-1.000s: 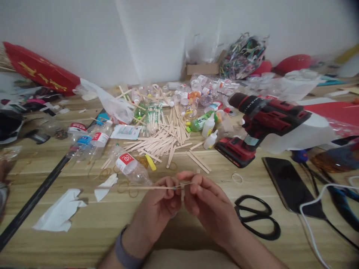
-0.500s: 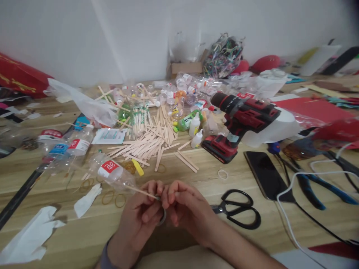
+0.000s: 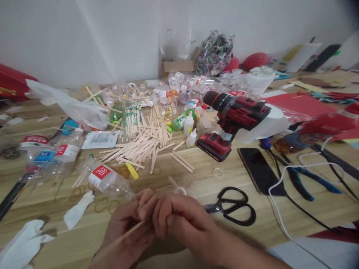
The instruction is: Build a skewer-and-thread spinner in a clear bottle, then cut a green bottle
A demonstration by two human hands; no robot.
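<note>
Left hand (image 3: 126, 224) grips a thin wooden stick (image 3: 126, 236) above the worktop (image 3: 200, 185); right hand (image 3: 186, 218) curls at the stick's hidden end — whether it holds anything, I cannot tell — near black scissors (image 3: 221, 207).

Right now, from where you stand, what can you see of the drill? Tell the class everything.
The drill is red and black, with a casing that looks like plastic. It stands on the wood-grained table on its flat battery, which juts forward below the chuck. The chuck points left; a pale label marks the lower handle. Small white bottles stand just left. I cannot tell whether a bit is fitted.
</note>
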